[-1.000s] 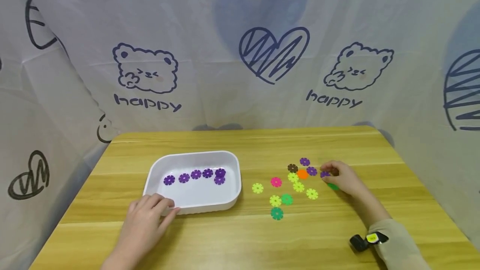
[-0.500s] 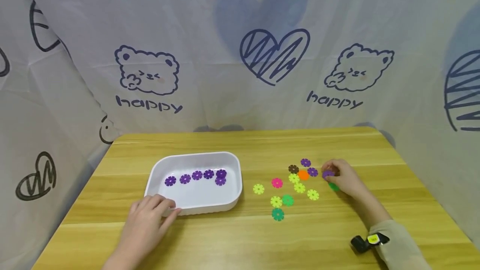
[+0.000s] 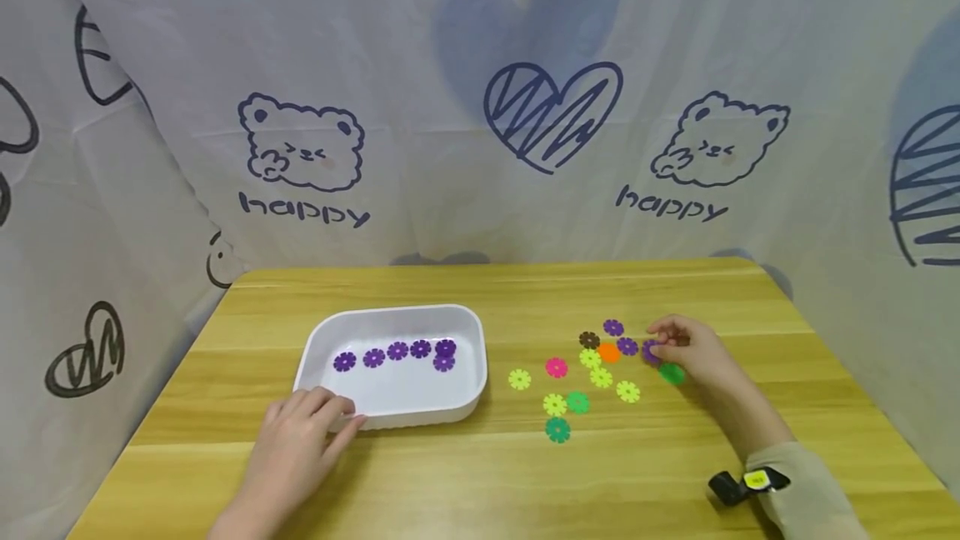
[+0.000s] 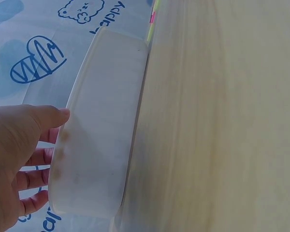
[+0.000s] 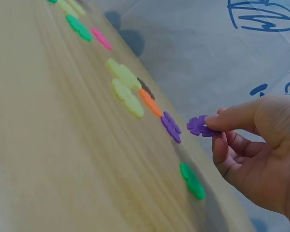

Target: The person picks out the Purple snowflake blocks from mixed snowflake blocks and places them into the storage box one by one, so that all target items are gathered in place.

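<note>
My right hand (image 3: 693,352) pinches a purple notched plastic disc (image 5: 198,126) between thumb and fingers, raised off the table in the right wrist view. Just below it lies a green disc (image 3: 672,373). Another purple disc (image 3: 627,347) is close on the left. With the thumb outside and the fingers over the rim, my left hand (image 3: 300,440) holds the front left edge of a white plastic tray (image 3: 405,394). Inside the tray several purple discs (image 3: 397,350) lie in a row, two overlapping at the right end.
Loose discs are spread right of the tray: an orange one (image 3: 609,352), a brown one (image 3: 588,340), a pink one (image 3: 556,367), several yellow-green ones (image 3: 628,392) and more greens (image 3: 557,430). A printed cloth (image 3: 427,190) hangs behind the wooden table (image 3: 480,482).
My right hand has picked up the purple disc beside the green one, lifting and turning it in the fingertips. My left hand stays on the tray; the head view has shifted slightly.
</note>
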The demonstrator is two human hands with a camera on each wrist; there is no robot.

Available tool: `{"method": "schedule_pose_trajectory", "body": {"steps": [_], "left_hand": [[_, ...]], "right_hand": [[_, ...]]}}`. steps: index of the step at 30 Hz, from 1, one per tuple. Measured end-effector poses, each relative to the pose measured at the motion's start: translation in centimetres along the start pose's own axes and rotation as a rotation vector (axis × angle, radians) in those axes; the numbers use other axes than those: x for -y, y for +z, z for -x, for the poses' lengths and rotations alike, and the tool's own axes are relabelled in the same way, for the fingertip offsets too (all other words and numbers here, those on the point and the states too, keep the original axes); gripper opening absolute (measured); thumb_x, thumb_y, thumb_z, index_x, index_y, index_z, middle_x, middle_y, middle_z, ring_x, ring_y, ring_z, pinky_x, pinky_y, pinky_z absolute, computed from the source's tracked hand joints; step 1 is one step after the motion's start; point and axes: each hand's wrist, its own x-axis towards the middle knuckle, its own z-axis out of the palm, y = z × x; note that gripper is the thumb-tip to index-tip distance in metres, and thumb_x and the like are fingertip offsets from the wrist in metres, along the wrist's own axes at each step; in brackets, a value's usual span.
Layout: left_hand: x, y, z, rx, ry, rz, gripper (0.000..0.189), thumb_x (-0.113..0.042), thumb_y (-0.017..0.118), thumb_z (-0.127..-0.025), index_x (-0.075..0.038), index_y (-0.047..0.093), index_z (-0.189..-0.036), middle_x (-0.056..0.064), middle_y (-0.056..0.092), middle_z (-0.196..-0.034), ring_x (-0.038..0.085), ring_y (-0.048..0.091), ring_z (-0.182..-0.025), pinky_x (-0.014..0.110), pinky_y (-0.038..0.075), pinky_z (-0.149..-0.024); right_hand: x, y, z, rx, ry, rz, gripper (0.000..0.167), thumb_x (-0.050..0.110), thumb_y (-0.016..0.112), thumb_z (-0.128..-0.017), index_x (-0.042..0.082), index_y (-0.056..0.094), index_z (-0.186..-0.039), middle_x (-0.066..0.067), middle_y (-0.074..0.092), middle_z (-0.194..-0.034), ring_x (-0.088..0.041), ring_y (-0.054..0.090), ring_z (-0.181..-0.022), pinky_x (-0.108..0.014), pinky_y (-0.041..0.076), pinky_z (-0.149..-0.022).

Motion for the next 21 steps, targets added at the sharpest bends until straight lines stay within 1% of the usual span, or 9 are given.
{"method": "schedule_pose_trajectory", "body": {"steps": [3,6,11,13,17,21], "left_hand": [[0.0,0.1,0.0,-0.008,0.007,-0.003,0.018,-0.030,0.078,-0.077,-0.018,0.068,-0.085,-0.005,0.063,-0.084,0.019,0.059,-0.082,0.040,0.043,-0.074],[0.0,0.1,-0.1,-0.022,0.018,-0.007,0.018,-0.030,0.079,-0.076,-0.019,0.068,-0.085,-0.005,0.063,-0.084,0.019,0.059,-0.081,0.041,0.043,-0.073],[-0.1,0.0,0.0,-0.027,0.019,-0.001,0.018,-0.030,0.079,-0.076,-0.018,0.068,-0.085,-0.005,0.063,-0.084,0.019,0.059,-0.081,0.041,0.043,-0.074],[-0.1,0.0,0.0,-0.025,0.015,0.001,0.018,-0.030,0.079,-0.076,-0.018,0.068,-0.085,-0.005,0.063,-0.084,0.018,0.059,-0.081,0.041,0.043,-0.074],[-0.1,0.1,0.0,-0.018,0.007,0.004,0.018,-0.030,0.078,-0.077,-0.018,0.068,-0.085,-0.005,0.063,-0.085,0.018,0.058,-0.082,0.040,0.043,-0.074],[-0.1,0.1,-0.1,-0.021,0.010,0.003,0.018,-0.030,0.078,-0.077,-0.018,0.068,-0.085,-0.005,0.063,-0.084,0.018,0.058,-0.081,0.041,0.044,-0.075]], "right_hand": [[0.5,-0.1,0.1,0.008,0.009,-0.024,0.031,0.003,0.065,-0.089,-0.010,0.056,-0.116,-0.009,0.058,-0.092,-0.007,0.054,-0.079,-0.021,0.050,-0.069],[1.2,-0.1,0.3,0.016,0.016,-0.012,0.033,0.008,0.066,-0.090,-0.008,0.056,-0.117,-0.008,0.059,-0.093,-0.006,0.056,-0.080,-0.020,0.051,-0.071],[2.8,0.2,0.5,0.052,-0.007,0.000,0.034,0.011,0.067,-0.090,-0.006,0.057,-0.118,-0.009,0.062,-0.095,-0.007,0.059,-0.081,-0.022,0.053,-0.073],[3.4,0.4,0.5,0.072,-0.017,-0.024,0.034,0.010,0.067,-0.090,-0.007,0.057,-0.118,-0.010,0.062,-0.095,-0.007,0.059,-0.080,-0.025,0.054,-0.073],[4.9,1.0,0.6,0.088,-0.034,-0.065,0.034,0.011,0.068,-0.089,-0.006,0.056,-0.117,-0.005,0.061,-0.092,-0.010,0.059,-0.078,-0.029,0.055,-0.073],[6.9,2.0,0.4,0.110,-0.056,-0.110,0.032,0.014,0.069,-0.089,-0.003,0.059,-0.114,-0.002,0.059,-0.088,-0.015,0.061,-0.077,-0.030,0.056,-0.072]]}}
